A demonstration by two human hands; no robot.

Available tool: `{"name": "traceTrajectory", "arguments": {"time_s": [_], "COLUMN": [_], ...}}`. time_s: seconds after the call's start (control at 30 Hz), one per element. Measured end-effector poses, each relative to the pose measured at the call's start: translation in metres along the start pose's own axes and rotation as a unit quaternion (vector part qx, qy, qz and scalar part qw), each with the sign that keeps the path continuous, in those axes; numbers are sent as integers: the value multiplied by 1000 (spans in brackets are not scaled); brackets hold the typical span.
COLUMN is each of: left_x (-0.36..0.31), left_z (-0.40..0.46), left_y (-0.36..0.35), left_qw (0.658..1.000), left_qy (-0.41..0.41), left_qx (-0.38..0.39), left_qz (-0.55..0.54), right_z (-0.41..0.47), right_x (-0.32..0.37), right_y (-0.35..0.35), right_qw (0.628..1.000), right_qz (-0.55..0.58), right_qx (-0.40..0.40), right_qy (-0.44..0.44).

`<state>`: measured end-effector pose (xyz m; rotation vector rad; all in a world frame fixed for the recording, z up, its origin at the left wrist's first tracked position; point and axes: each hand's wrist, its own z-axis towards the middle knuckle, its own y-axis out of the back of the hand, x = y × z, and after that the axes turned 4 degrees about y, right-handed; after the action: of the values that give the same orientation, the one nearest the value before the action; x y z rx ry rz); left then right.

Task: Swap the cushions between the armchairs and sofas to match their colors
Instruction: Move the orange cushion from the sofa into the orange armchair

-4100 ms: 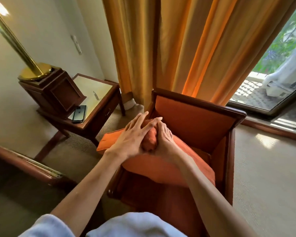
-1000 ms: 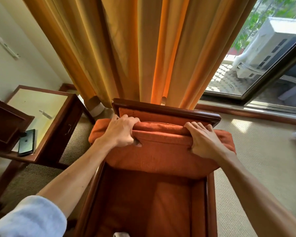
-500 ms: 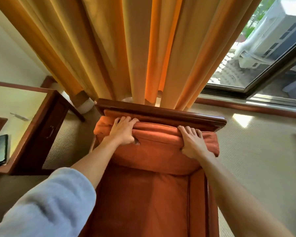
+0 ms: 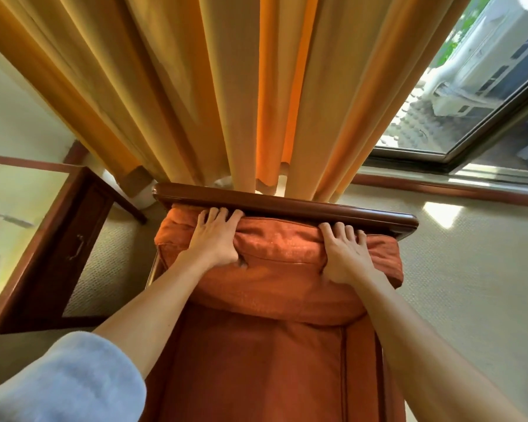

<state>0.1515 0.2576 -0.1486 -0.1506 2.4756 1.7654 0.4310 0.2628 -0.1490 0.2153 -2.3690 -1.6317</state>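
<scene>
Both arms outstretched, left hand (image 4: 214, 239) and right hand (image 4: 346, 257) gripping, fingers curled

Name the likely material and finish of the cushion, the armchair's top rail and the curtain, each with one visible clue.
Cushion: woven orange fabric, matte; it creases under both hands. Top rail: probably varnished dark wood; smooth, with a soft sheen. Curtain: thick yellow-orange cloth hanging in deep folds; fibre unclear.

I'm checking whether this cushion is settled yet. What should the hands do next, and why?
Probably let go and draw both hands back. The orange cushion already stands against the backrest of the matching orange armchair, its top edge under the wooden top rail. The left hand and right hand grip its upper edge, so little seems left beyond release.
</scene>
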Motion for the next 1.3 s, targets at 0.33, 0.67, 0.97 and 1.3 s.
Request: {"name": "traceTrajectory", "arguments": {"time_s": [0.33, 0.67, 0.97, 1.3], "left_x": [15, -12, -43, 57], "left_z": [-59, -116, -324, -497], "left_y": [-12, 62, 93, 112], "left_qw": [998, 913, 824, 773], "left_qy": [32, 169, 184, 298], "left_qx": [-49, -54, -208, -412], "left_qz": [31, -367, -494, -378], "right_z": [-49, -101, -231, -329], "right_x": [-4, 26, 205, 369], "right_y": [-18, 46, 87, 102], "right_qw": [996, 953, 801, 799], "right_qz": [37, 284, 587, 552], "right_qx": [-72, -50, -110, -48], "right_qy": [-47, -95, 44, 235]}}
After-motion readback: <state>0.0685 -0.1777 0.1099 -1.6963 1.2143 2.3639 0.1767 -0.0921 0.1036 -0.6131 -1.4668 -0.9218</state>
